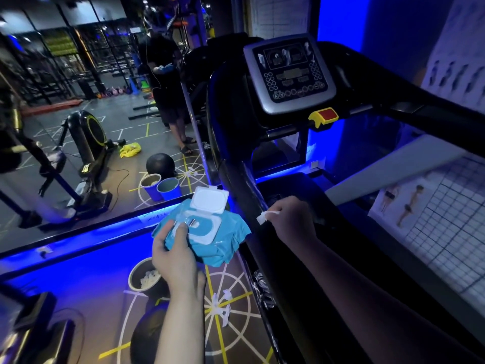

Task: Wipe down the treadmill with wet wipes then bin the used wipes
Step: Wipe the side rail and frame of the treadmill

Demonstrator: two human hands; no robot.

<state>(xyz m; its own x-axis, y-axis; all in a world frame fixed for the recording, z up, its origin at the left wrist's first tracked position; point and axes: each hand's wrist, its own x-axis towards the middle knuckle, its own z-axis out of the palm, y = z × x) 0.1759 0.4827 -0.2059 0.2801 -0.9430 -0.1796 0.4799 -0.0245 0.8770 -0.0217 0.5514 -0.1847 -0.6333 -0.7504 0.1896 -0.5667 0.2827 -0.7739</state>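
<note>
While the soft, crinkled teal wipes pack sits up in the left hand, its hard white flip lid stands fully open, showing the rounded dispenser frame beneath. The left fingers curl under the pack and the thumb presses on top beside the opening, a firm grasp. The right hand hovers just over the glossy black side rail of the treadmill, fingertips pinching a thin white strip that juts out to the left; whether it is a wipe or a seal tab cannot be told. Up ahead, the silver-rimmed console tilts toward the person, with a red and yellow stop button below it. Down on the floor, left of the treadmill and near the left forearm, a round dark bin holds crumpled white material. There is open floor with painted lines between bin and treadmill edge.
</note>
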